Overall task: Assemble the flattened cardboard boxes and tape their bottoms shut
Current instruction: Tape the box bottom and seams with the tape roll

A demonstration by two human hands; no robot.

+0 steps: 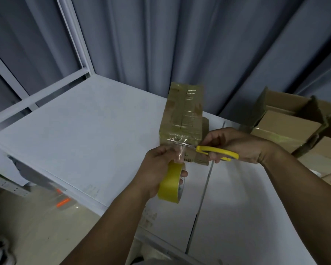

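Note:
A small cardboard box (pixel 182 113) stands on the white table (pixel 80 131), its upturned face covered in clear tape. My left hand (pixel 157 169) grips a yellow tape roll (pixel 170 184) just in front of the box; a strip of clear tape (pixel 179 150) runs from the roll up to the box's near edge. My right hand (pixel 235 144) holds a yellow-handled cutter (pixel 216 152) whose tip touches that strip beside the box's near right corner.
A large open carton (pixel 294 121) holding several taped boxes sits at the right of the table. A white metal shelf frame (pixel 46 87) stands behind the table's left side. Grey curtains hang behind. Orange items (pixel 62 202) lie on the floor at the lower left.

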